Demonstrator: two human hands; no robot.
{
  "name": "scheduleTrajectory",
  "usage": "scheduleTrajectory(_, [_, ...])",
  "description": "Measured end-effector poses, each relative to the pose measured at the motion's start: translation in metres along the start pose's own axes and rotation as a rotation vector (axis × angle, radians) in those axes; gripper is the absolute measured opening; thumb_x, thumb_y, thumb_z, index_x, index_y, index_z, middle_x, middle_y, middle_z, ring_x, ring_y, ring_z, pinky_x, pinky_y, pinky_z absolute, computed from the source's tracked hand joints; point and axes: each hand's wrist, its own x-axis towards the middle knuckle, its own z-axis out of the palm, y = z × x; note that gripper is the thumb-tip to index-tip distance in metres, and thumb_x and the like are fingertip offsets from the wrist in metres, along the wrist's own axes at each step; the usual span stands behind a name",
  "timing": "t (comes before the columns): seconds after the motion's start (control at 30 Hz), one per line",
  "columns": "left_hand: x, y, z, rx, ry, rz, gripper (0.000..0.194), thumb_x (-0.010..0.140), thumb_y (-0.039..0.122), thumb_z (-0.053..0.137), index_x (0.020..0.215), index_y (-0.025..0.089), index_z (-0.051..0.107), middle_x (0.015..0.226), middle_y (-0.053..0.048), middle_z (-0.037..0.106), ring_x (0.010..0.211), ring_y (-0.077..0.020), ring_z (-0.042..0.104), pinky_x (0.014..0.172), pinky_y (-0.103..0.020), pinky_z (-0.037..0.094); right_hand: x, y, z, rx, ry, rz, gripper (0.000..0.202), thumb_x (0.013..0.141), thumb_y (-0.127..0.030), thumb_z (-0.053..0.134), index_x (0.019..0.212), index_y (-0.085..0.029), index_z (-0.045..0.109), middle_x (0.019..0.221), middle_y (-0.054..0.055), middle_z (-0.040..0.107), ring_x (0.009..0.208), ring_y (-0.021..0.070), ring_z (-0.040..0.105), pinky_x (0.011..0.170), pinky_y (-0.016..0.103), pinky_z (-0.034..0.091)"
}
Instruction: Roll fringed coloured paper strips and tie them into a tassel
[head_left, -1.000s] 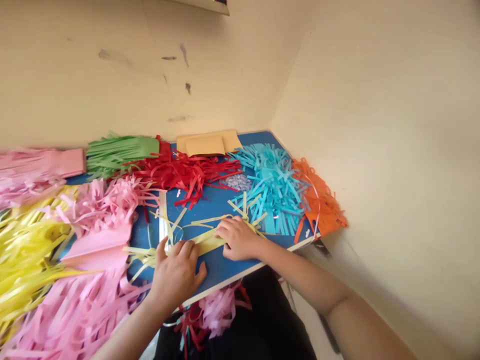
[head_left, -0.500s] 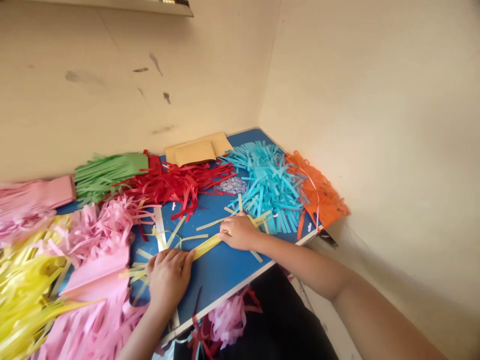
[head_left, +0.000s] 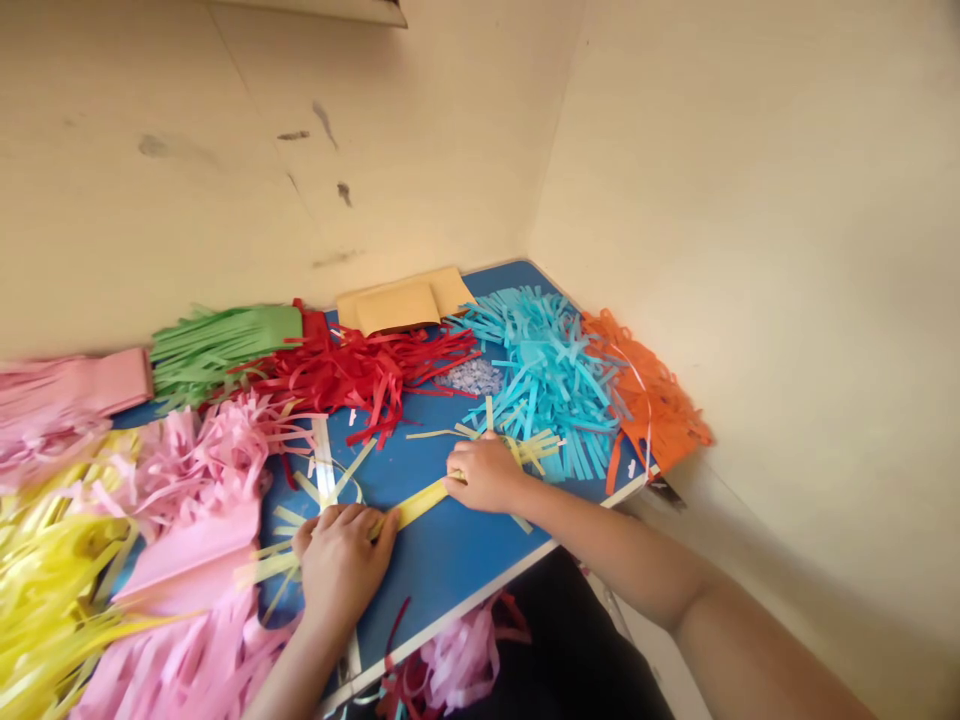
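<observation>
A folded yellow paper band (head_left: 422, 505) with fringed strips at both ends stretches between my two hands, low over the blue table (head_left: 442, 560). My left hand (head_left: 345, 555) is closed on its near-left end, with pale yellow strips fanning out to the left. My right hand (head_left: 484, 475) grips the other end, its fingers curled, with yellow strips (head_left: 540, 450) spreading behind it. Just beyond the right hand lies fringed turquoise paper (head_left: 547, 370). A white strip (head_left: 324, 460) lies on the table behind the left hand.
Red fringe (head_left: 352, 370), green fringe (head_left: 225, 345) and brown envelopes (head_left: 397, 305) lie along the wall. Orange fringe (head_left: 652, 400) covers the right corner. Pink paper (head_left: 195, 565) and yellow fringe (head_left: 45, 570) fill the left. Small pale pieces (head_left: 471, 377) are piled near the turquoise paper.
The view has shifted slightly. The yellow band looks narrower and more folded between my hands, and the loose strips behind it have changed position. Both hands keep their hold.
</observation>
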Motion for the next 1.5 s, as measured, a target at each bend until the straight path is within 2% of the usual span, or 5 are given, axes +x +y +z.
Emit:
scheduleTrajectory(0.2, [-0.003, 0.007, -0.005, 0.15, 0.268, 0.193, 0.017, 0.092, 0.027, 0.053, 0.092, 0.025, 0.07, 0.092, -0.005, 0.072, 0.097, -0.0267, 0.061, 0.103, -0.049, 0.028, -0.007, -0.003, -0.019, -0.052, 0.119, -0.046, 0.012, 0.089, -0.027, 0.061, 0.095, -0.019, 0.068, 0.1, 0.007, 0.067, 0.094, 0.022, 0.057, 0.081, 0.036, 0.031])
scheduleTrajectory(0.43, [-0.001, 0.013, -0.014, 0.161, 0.229, 0.449, 0.019, 0.09, 0.026, 0.053, 0.097, 0.022, 0.07, 0.09, -0.003, 0.074, 0.097, -0.0278, 0.063, 0.105, -0.051, 0.027, -0.011, 0.006, -0.013, -0.215, -0.008, -0.433, 0.015, 0.083, -0.023, 0.058, 0.093, -0.015, 0.068, 0.094, 0.009, 0.066, 0.088, 0.0227, 0.055, 0.086, 0.041, 0.03])
scheduleTrajectory(0.67, [0.011, 0.011, -0.009, 0.103, 0.228, 0.378, 0.02, 0.088, 0.022, 0.051, 0.091, 0.022, 0.07, 0.089, -0.004, 0.075, 0.093, -0.0267, 0.065, 0.104, -0.054, 0.027, 0.009, 0.013, -0.021, -0.071, -0.094, -0.235, 0.014, 0.079, -0.014, 0.061, 0.086, -0.02, 0.071, 0.086, 0.001, 0.07, 0.08, 0.0171, 0.06, 0.084, 0.037, 0.031])
scheduleTrajectory(0.87, [0.007, -0.004, -0.005, 0.069, 0.273, 0.39, 0.025, 0.095, 0.031, 0.049, 0.086, 0.028, 0.072, 0.085, 0.0, 0.076, 0.09, -0.0255, 0.067, 0.102, -0.052, 0.028, -0.001, 0.008, -0.012, -0.167, 0.038, -0.378, 0.014, 0.089, -0.027, 0.062, 0.094, -0.018, 0.07, 0.093, 0.006, 0.069, 0.089, 0.0221, 0.057, 0.083, 0.04, 0.03])
scheduleTrajectory(1.5, [0.017, -0.018, 0.002, -0.137, 0.004, 0.101, 0.036, 0.09, 0.049, 0.049, 0.07, 0.025, 0.068, 0.078, -0.001, 0.073, 0.083, -0.0248, 0.063, 0.083, -0.04, 0.037, 0.01, 0.018, -0.02, 0.121, -0.054, -0.023, 0.012, 0.08, -0.031, 0.076, 0.074, -0.022, 0.074, 0.082, -0.001, 0.07, 0.086, 0.0175, 0.058, 0.076, 0.031, 0.031])
